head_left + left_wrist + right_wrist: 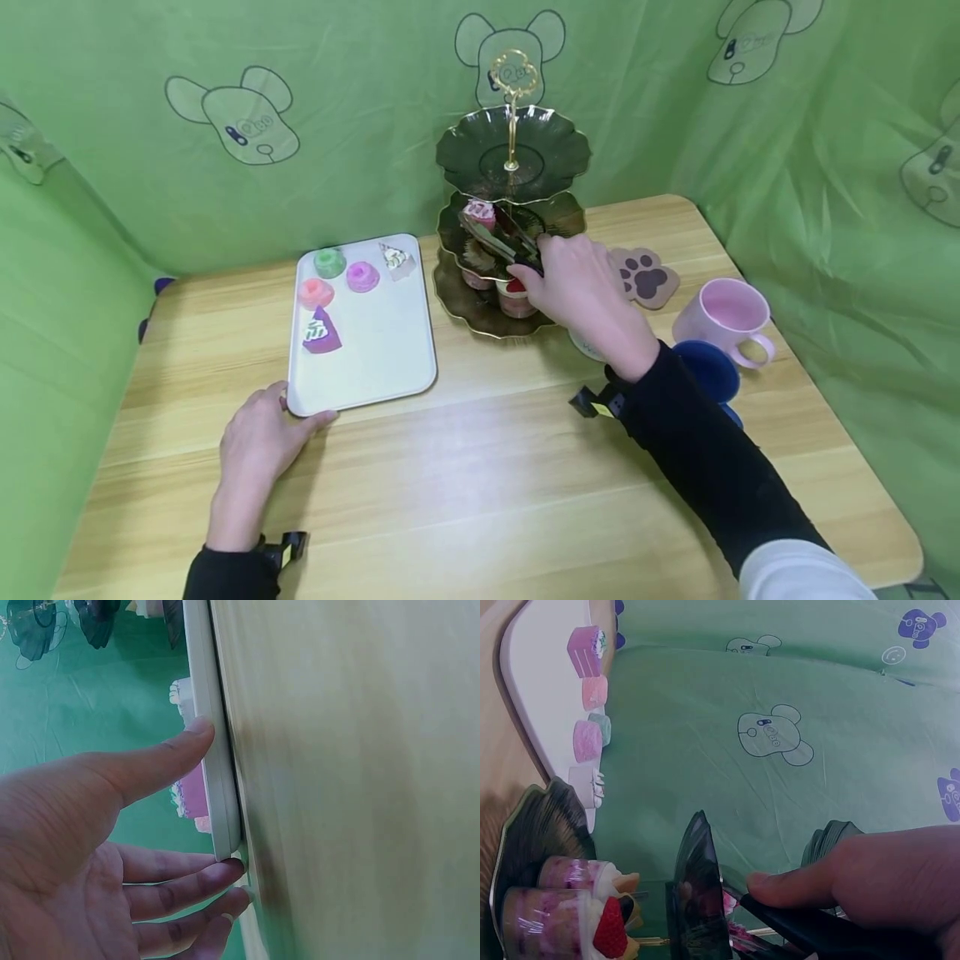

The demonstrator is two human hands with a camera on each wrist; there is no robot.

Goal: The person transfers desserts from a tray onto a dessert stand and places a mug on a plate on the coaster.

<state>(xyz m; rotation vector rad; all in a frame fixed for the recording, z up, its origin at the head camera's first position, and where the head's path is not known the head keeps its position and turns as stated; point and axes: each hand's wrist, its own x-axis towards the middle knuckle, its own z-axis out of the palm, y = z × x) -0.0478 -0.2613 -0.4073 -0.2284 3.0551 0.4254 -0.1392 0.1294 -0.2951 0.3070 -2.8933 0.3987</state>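
Note:
At the near left corner of a white tray (375, 350), my left hand (258, 433) holds the rim, thumb along the near edge and fingers by the left side. On the tray sit a purple cake slice (321, 332), a white cake slice (397, 261), and green (330, 262), pink-purple (362, 277) and coral (316, 292) round sweets. My right hand (581, 287) grips black-handled tongs (491, 237), reaching over the middle tier of a dark, gold-edged cake stand (513, 150). The tong tips overlap a pink cake piece (480, 212) there; I cannot tell whether they pinch it.
Cups of strawberry-topped dessert (547, 922) stand on the lowest tier. Right of the stand lie a paw-print coaster (645, 277), a pink mug (723, 317) and a blue mug (708, 371), partly behind my right sleeve. Green cloth (360, 125) hangs behind the wooden table (450, 500).

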